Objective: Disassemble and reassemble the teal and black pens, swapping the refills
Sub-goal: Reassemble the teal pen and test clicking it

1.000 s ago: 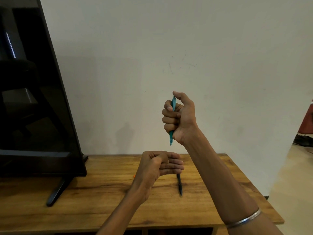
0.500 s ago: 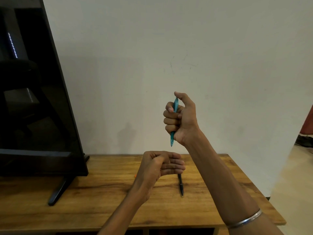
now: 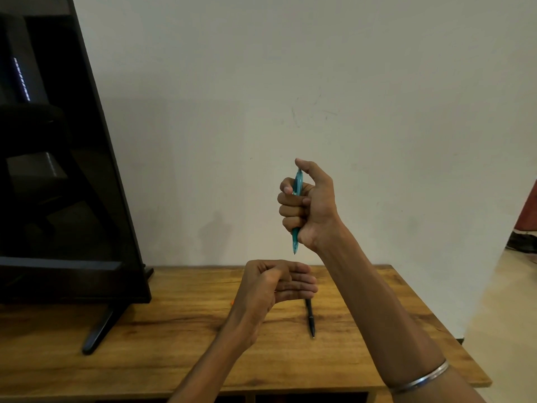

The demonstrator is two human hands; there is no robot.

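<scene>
Right hand (image 3: 309,205): fist round the upright teal pen (image 3: 297,210), thumb on top.
Left hand (image 3: 276,283): curled; contents hidden.
Black pen (image 3: 310,317): on the surface (image 3: 174,330).
Progress: both look assembled; swap unconfirmed.

Right hand (image 3: 308,205) in the middle of the frame, above the table (image 3: 174,344), wrapped round an upright pen (image 3: 297,210), tip down. Left hand (image 3: 276,286) just below it, lower middle. Second pen (image 3: 310,318) flat on the table, partly behind the left hand. Screen (image 3: 58,170) standing on the table, upper left.
</scene>
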